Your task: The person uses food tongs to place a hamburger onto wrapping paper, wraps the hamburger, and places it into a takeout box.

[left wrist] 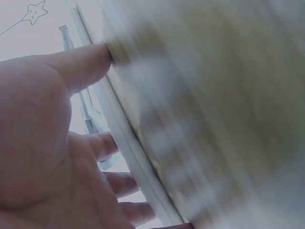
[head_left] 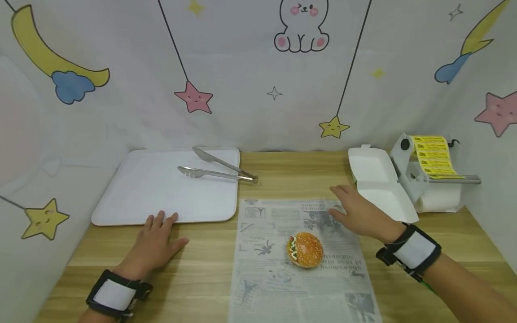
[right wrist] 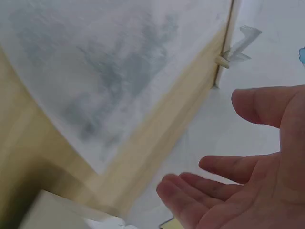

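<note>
A sesame-bun burger (head_left: 308,250) with white sauce and greens at its side sits on a sheet of newspaper-print paper (head_left: 262,278). My left hand (head_left: 151,246) lies at the near edge of a white tray (head_left: 141,188), its fingertips overlapping the rim and the thumb pointing right. Nothing is in its grasp. Over the paper's far right corner, my right hand (head_left: 363,213) reaches leftward with loosely extended fingers, holding nothing. Metal tongs (head_left: 214,173) rest on the tray with their arms spread, the joined end sticking out past its right edge.
An opened white clamshell box (head_left: 381,197) stands behind my right hand. Beside it, a dispenser (head_left: 412,179) carries a roll of yellow labels (head_left: 434,154). A cloth backdrop (head_left: 250,121) printed with stars and a bear hangs behind the wooden table (head_left: 202,282).
</note>
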A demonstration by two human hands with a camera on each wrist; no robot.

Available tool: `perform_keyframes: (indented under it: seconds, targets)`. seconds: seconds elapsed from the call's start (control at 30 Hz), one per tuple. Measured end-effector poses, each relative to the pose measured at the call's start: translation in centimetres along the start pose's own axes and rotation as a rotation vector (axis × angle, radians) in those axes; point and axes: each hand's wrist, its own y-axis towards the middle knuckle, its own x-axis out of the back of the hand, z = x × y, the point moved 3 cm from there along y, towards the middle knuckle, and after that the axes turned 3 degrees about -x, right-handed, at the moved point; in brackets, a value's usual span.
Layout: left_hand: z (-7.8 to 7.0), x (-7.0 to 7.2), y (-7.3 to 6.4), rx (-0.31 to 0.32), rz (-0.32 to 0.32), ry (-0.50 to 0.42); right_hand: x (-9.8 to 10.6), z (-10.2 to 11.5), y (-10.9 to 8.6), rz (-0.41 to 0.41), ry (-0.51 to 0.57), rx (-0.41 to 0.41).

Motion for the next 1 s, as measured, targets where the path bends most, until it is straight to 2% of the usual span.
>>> perform_keyframes:
  seconds: [0.07, 0.2, 0.33, 0.57, 0.7, 0.77, 0.87, 0.93, 1.0]
  targets:
    - [0.2, 0.0, 0.1, 0.008, -0.001, 0.010, -1.2, -0.9, -0.9, -0.016, 0.002, -0.035]
    - [0.3, -0.1, 0.3, 0.019, 0.003, 0.012, -3.2, -2.0, -2.6, -0.083, -0.039, -0.040]
    - [0.0, 0.0, 0.4, 0.017, -0.003, 0.007, -4.5, -3.1, -3.9, -0.086, -0.085, -0.049]
    - [-0.3, 0.2, 0.6, -0.003, -0.020, 0.044, -5.7, -3.9, -4.6, -0.054, -0.133, -0.049]
    - [-1.5, 1.0, 0.5, -0.047, -0.080, 0.061, -5.8, -3.9, -4.4, -0.054, -0.143, -0.044]
    - [-3.1, 1.8, 0.6, -0.105, -0.125, 0.031, -5.9, -3.8, -4.3, -0.056, -0.145, -0.041]
    - [-6.7, 2.5, 1.3, -0.258, -0.153, -0.042, -5.9, -3.8, -4.2, -0.060, -0.143, -0.041]
    - [-9.4, 2.2, 2.1, -0.380, -0.104, -0.090, -5.9, -3.8, -4.2, -0.067, -0.127, -0.048]
    - [-11.7, 1.3, 2.9, -0.485, -0.004, -0.108, -6.0, -3.8, -4.3, -0.059, -0.096, -0.066]
